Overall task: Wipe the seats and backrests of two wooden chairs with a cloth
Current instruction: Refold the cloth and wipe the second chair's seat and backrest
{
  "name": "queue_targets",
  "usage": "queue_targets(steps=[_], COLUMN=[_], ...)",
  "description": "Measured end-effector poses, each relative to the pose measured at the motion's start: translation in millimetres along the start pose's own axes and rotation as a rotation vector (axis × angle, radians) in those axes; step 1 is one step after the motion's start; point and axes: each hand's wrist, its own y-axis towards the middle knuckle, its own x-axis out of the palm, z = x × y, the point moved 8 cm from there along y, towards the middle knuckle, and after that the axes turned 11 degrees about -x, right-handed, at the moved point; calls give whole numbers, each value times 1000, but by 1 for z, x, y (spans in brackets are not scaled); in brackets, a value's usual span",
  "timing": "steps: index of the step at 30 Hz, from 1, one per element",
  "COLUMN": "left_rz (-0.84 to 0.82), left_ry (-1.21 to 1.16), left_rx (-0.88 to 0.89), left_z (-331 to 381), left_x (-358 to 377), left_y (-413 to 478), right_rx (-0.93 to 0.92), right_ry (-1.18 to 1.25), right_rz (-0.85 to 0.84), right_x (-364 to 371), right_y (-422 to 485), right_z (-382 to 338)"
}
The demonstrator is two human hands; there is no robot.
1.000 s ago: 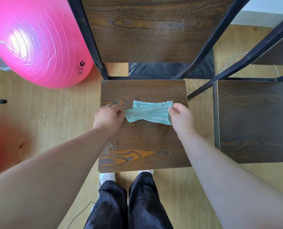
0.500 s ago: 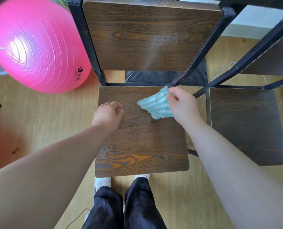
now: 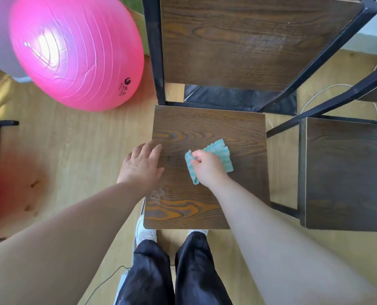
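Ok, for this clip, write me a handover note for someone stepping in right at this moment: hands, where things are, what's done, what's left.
Left hand: open, fingers straight, at the left edge of the near chair's seat.
Right hand: grips the teal cloth, bunched, on the middle of that seat.
Second chair: beside it on the right, no hand on it.
Done: cloth is in hand and down on the near seat; how much is wiped cannot be told.
Left: finish this seat, wipe its backrest, then the second chair's seat and backrest.
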Motion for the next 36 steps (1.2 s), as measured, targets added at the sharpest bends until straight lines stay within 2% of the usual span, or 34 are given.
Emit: queue_targets(steps=[10, 13, 15, 18, 23, 28, 32, 36], left_rz=[3, 8, 10, 6, -9, -6, -14, -16], left_ry=[0, -5, -1, 2, 2, 0, 3, -9], left_rx=[6, 26, 39, 41, 34, 36, 27, 15], left_z=[-8, -4, -2, -2, -2, -5, -10, -12], left_x=[-3, -3, -2, 1, 5, 9, 12, 10], left_y=[3, 5, 6, 7, 4, 4, 5, 4], right_rx=[85, 127, 130, 47, -98, -27, -23, -32], right_ry=[158, 94, -30, -237, -293, -421, -347, -281], right_rz=[78, 101, 149, 251, 120, 190, 256, 163], right_x=[-52, -70, -79, -82, -32, -12, -19, -27], right_y=[11, 12, 9, 2, -4, -1, 7, 17], right_z=[38, 61, 70, 66, 46, 39, 36, 42])
